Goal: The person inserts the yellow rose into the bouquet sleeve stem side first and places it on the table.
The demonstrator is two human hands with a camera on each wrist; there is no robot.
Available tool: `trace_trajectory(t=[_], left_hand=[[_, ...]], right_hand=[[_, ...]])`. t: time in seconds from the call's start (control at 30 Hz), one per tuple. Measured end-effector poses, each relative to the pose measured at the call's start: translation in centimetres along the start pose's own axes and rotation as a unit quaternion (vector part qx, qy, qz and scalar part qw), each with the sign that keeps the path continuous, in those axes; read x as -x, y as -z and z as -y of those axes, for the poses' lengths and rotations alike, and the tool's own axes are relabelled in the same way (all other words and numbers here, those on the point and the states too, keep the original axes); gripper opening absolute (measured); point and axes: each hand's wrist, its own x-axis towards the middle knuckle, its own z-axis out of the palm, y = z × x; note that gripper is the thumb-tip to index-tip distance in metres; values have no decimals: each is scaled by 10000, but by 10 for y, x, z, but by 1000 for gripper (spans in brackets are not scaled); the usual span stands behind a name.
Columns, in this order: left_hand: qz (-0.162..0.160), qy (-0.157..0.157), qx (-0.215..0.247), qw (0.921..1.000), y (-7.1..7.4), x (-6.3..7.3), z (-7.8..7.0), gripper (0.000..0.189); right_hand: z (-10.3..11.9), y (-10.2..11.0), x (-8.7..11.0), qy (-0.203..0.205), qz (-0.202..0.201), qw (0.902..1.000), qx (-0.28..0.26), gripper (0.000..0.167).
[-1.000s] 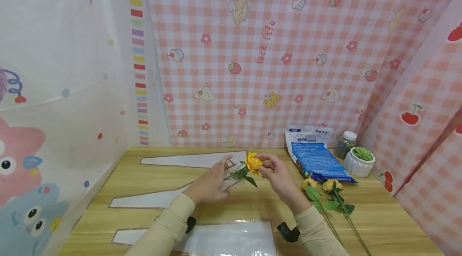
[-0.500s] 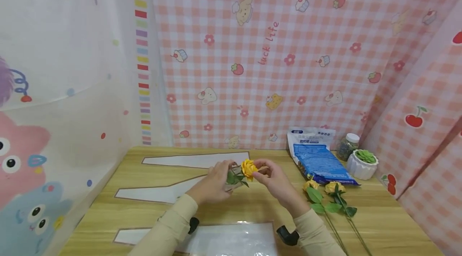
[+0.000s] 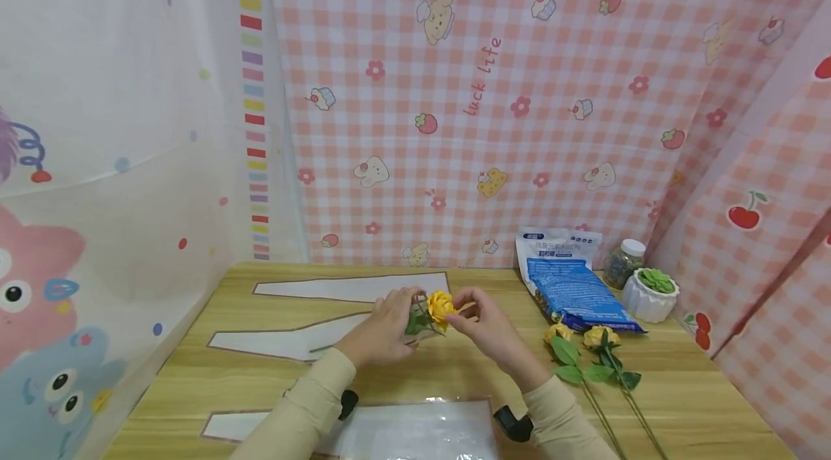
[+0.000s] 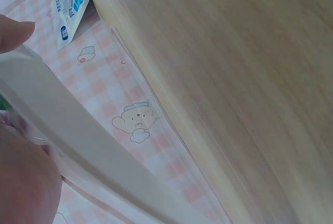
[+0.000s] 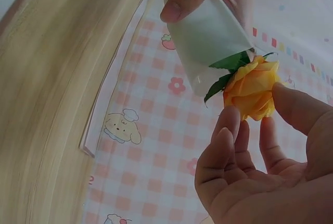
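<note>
My left hand (image 3: 383, 334) grips the wide end of a tapered white piece (image 3: 286, 339) with a thin brown edging. Whether that piece is hollow is hard to tell. Just past its end sits a yellow artificial rose (image 3: 441, 308), its green leaves (image 5: 231, 62) lying against the white surface. With thumb and fingertips, my right hand (image 3: 485, 326) pinches the rose's bloom. A thin green stem (image 3: 321, 348) shows along the lower edge of the white piece; its middle part is hidden. The left wrist view has the white piece (image 4: 88, 125) close up, between thumb and fingers.
Two more yellow roses (image 3: 600, 336) lie at the right. Behind them stand a blue and white bag (image 3: 571, 287), a lidded jar (image 3: 625, 263) and a potted succulent (image 3: 651, 295). Other white brown-edged pieces (image 3: 350, 288) lie on the wooden table, one (image 3: 418, 427) in front.
My right hand has moved the rose leftward, closer to my left hand, and its leaves are more covered now. The white piece has risen a little at its narrow end.
</note>
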Motion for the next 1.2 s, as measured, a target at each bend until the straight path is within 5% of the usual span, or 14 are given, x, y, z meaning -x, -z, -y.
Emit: trace_trajectory(t=[0.83, 1.2], left_hand=[[-402, -74, -460, 9981, 3, 0, -4, 93], [-475, -130, -648, 9967, 4, -1, -6, 96]], right_hand=[[2, -22, 3, 249, -290, 9970, 673, 18], [-1, -24, 6, 513, -54, 9960, 726, 20]])
